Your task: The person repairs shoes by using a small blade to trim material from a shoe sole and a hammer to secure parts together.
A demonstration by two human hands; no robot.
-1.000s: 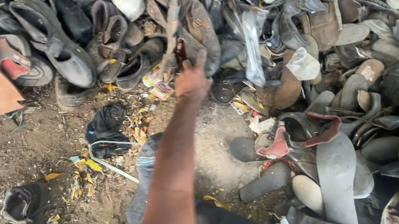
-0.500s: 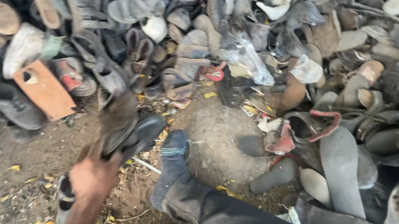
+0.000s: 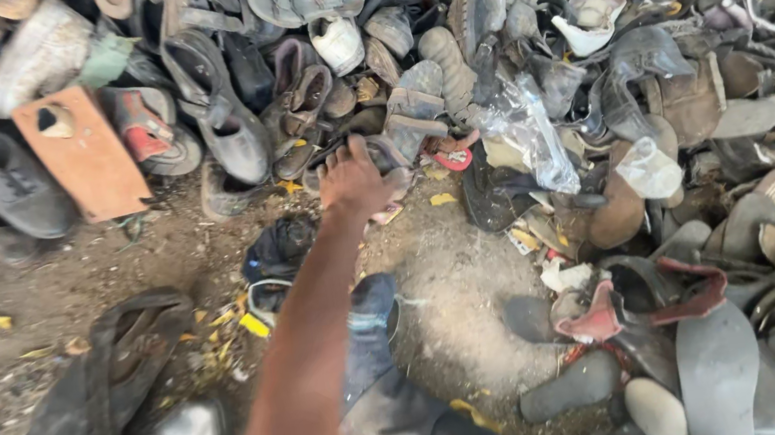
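- There, one hand [image 3: 354, 180] reached forward at the end of a bare arm, over the dirt ground [image 3: 455, 268] to the near edge of a big heap of old shoes [image 3: 486, 52]. Which hand it was I could not tell for certain; the arm came up from the lower left of the view, so I took it for the left.
- The hand lay palm down with its fingers [image 3: 359, 146] spread and loosely curled onto a worn grey shoe [image 3: 405, 129] at the heap's edge. It touched the shoe, but whether it had really gripped it I could not tell.
- Just right of the hand lay a small red sandal piece [image 3: 449, 153], and beyond that a crumpled clear plastic bag [image 3: 526, 127] lay draped over dark shoes.
- Under the forearm sat a black shoe [image 3: 276, 248] on the dirt, with yellow scraps beside it.
- The person's own leg, in a dark sock [image 3: 368, 326], stretched out along the ground beside the arm.
- At the lower left, well apart from the hand, two flattened black shoes [image 3: 118, 387] lay on the ground.
- At the upper left a rust-brown board [image 3: 86, 159] leaned against the heap, next to a grey lace-up shoe [image 3: 9, 185].
- To the right, loose grey soles [image 3: 718, 373] and a red-lined shoe [image 3: 651, 297] lay near the heap's foot.
- No other hand showed.
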